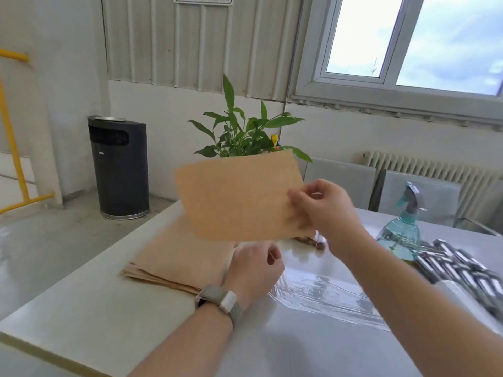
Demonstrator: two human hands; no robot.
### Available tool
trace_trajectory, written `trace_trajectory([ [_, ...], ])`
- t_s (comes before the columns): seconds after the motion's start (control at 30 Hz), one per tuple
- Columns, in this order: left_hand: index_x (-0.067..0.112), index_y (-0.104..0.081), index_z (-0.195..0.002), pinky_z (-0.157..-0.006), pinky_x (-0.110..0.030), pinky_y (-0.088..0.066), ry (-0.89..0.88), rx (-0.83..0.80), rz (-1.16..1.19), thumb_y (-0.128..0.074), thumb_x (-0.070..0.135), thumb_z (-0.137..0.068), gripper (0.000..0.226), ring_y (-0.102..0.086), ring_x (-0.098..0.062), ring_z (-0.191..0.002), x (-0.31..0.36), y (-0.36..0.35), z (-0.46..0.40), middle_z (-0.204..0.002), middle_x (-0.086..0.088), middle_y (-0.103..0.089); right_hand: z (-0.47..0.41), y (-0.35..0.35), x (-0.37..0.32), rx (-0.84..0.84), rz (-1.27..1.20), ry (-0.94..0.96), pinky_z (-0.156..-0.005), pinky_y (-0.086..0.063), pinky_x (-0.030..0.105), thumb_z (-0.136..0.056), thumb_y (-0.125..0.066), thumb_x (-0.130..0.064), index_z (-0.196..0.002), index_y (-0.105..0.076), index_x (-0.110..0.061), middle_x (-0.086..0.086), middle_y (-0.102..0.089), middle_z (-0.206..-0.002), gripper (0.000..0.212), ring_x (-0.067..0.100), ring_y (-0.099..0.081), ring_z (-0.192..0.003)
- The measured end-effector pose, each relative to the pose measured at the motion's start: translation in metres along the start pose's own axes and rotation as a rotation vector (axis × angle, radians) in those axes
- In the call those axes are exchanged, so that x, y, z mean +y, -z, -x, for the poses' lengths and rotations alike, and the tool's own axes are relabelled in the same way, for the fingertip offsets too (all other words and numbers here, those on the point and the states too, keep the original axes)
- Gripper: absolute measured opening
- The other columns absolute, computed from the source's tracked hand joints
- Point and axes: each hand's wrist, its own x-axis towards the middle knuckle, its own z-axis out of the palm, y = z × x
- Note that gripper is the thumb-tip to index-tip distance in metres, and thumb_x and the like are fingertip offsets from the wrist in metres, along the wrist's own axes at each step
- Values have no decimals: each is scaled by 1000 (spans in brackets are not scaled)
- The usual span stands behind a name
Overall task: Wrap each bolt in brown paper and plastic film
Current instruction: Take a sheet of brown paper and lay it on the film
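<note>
Brown paper sheet (239, 197), held in air over table (81, 308) centre, pinched at its 3 o'clock edge by my right hand (324, 210), thumb & fingers clamped on it. Left hand (253, 268) below at 6 o'clock, loosely curled, holding nothing. Paper stack (177, 257) at 8; plastic film (326, 295) at 5; bolts (462, 270) at 4. Risk: single-edge pinch lets sheet sag or slip.

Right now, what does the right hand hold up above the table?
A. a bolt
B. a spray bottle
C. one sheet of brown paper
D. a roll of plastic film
C: the right hand pinches one sheet of brown paper by its right edge, lifted clear of the paper stack on the table.
</note>
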Motion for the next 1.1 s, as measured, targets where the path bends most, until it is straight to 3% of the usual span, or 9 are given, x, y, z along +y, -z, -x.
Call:
trace_trajectory([
  [0.13, 17, -51, -68, -61, -24, -41, 121, 60, 0, -52, 32, -85, 23, -57, -17, -66, -2, -2, 2, -67, 1, -62, 20, 91, 56, 62, 12, -211, -37, -39, 23, -90, -69, -15, -87, -59, -5, 9, -65, -62, 14, 19, -54, -38],
  [0.27, 26, -56, -76, -75, -32, -51, 46, -39, 64, -59, 22, -84, 10, -62, -18, -75, 0, 2, -1, -74, 8, -64, 62, 144, 105, 130, 185, -305, -35, -28, 18, -90, -67, -10, -87, -58, -2, 2, -59, -48, 12, 18, -40, -31],
  [0.37, 28, -58, -88, -78, -32, -49, 40, -16, 69, -60, 19, -86, 10, -59, -15, -78, 4, 2, 1, -78, 10, -63, 81, 164, 122, 154, 290, -350, -41, -33, 25, -90, -67, -14, -84, -59, -9, -1, -62, -52, 11, 18, -40, -32],
  [0.5, 29, -59, -97, -76, -10, -39, -143, -38, 102, -66, 16, -86, 18, -56, -1, -88, 13, 0, 8, -86, 13, -64, 90, 166, 124, 201, 414, -298, -38, -38, 22, -90, -64, -18, -81, -59, -17, -2, -68, -65, 11, 14, -49, -32],
  [0.6, 37, -59, -103, -86, -2, -32, -273, -182, 70, -68, 25, -87, 22, -48, 11, -105, 14, -3, 10, -104, 25, -60, 88, 159, 124, 210, 442, -252, -37, -39, 21, -92, -62, -20, -85, -54, -27, -4, -67, -73, 13, 9, -56, -45],
  [0.73, 48, -51, -121, -103, -17, -33, -317, -370, -2, -67, 47, -84, 40, -42, 12, -120, 9, -7, 9, -124, 36, -49, 82, 154, 126, 96, 658, -218, -64, -47, 31, -96, -56, -25, -116, -44, -30, -4, -63, -85, 23, 14, -62, -77],
  [0.8, 48, -48, -126, -104, -14, -31, -335, -418, -13, -68, 50, -82, 49, -42, 14, -122, 7, -8, 9, -128, 34, -49, 81, 150, 124, 4, 830, -191, -69, -45, 33, -97, -52, -28, -129, -36, -27, 0, -64, -97, 36, 20, -62, -91],
  [0.97, 47, -49, -126, -95, 3, -25, -400, -418, 0, -71, 47, -77, 53, -40, 22, -119, 4, -12, 8, -126, 35, -52, 68, 168, 107, -38, 1272, -103, -65, -39, 33, -91, -54, -48, -120, -40, -29, -1, -54, -113, 38, 24, -62, -101],
  [1.1, 49, -49, -126, -94, 4, -23, -379, -436, 15, -74, 42, -80, 53, -36, 25, -119, 1, -15, 7, -126, 40, -48, 13, 245, 109, 189, 1175, -285, -68, -38, 31, -93, -54, -35, -105, -58, -20, 4, -61, -106, 19, 29, -59, -98],
])
